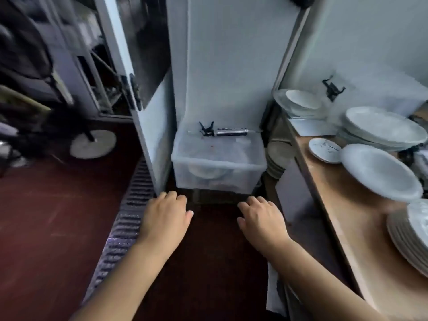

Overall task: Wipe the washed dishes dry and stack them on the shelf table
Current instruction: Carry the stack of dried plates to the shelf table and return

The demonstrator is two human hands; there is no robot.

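Observation:
Both my hands reach forward over the dark red floor and hold nothing. My left hand (166, 216) and my right hand (261, 218) have loosely bent fingers pointing toward a clear plastic lidded box (217, 163) ahead. On the wooden shelf table (342, 205) at the right stand several stacks of white plates: a tall stack (382, 128), a tilted single plate (379, 172), a small speckled plate (324, 149), a far stack (301, 103) and a near stack (412, 239). More plates (275, 158) sit on a lower shelf.
A black and silver tube tool (222, 132) lies on the box lid. A white door (143, 93) stands open at the left. A metal floor drain grate (125, 225) runs beside my left arm. A white cloth (275, 290) hangs by my right arm.

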